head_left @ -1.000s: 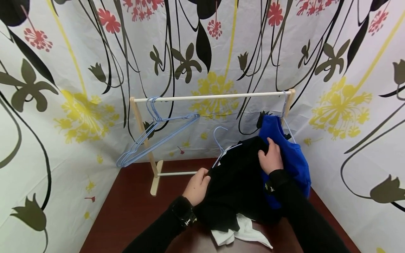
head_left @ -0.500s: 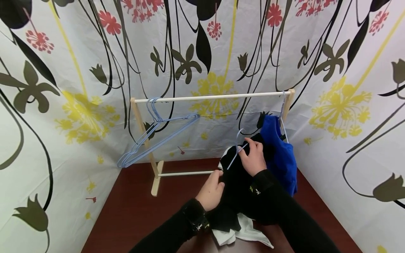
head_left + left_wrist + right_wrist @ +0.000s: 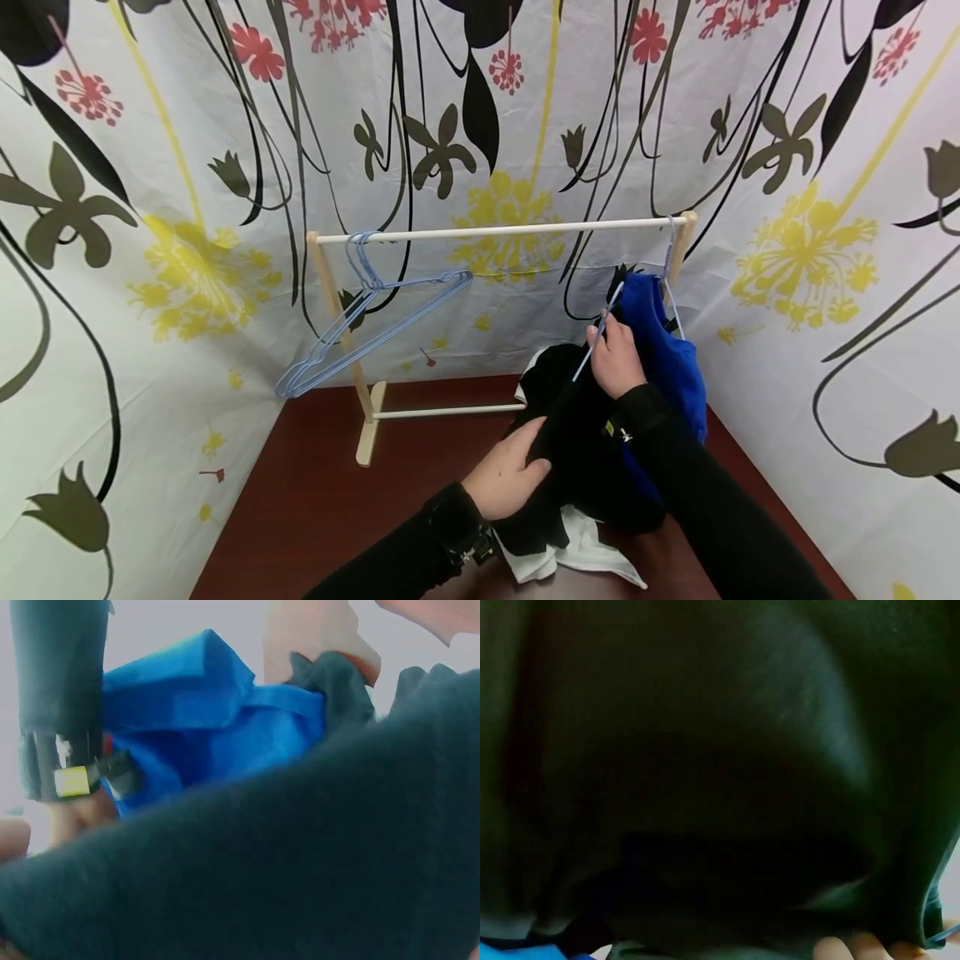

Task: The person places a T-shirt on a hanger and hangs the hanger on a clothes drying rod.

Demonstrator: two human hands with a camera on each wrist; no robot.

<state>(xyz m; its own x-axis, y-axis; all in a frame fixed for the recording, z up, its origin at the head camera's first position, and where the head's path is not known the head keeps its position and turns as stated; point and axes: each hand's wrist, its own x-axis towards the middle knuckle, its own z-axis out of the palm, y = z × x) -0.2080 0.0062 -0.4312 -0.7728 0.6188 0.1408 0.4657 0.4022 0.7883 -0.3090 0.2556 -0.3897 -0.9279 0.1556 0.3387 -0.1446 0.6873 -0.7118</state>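
Observation:
My right hand [image 3: 617, 358] pinches a pale blue wire hanger [image 3: 599, 337], which slants up toward the rack bar; much of it is hidden by the hand and cloth. Lower and to the left, my left hand [image 3: 506, 471] grips the edge of a black garment [image 3: 581, 442] between thumb and fingers. This garment hangs bunched over the table, and its exact kind does not show. Its dark fabric [image 3: 705, 772] fills most of the right wrist view. Right beside my right hand is a sleeveless blue top [image 3: 667, 367] on a hanger at the rack's right end.
A small wooden rack [image 3: 502, 231] with a white bar stands at the back. Several blue wire hangers [image 3: 367, 308] hang at its left. White cloth [image 3: 581, 550] lies on the dark red table [image 3: 300, 500] under the black garment. A flower-print curtain [image 3: 480, 125] encloses the sides.
My right hand moved from the black cloth by the blue top to the hanger, then carried the hanger up and right, turning it. My left hand shifted right and slightly down along the garment.

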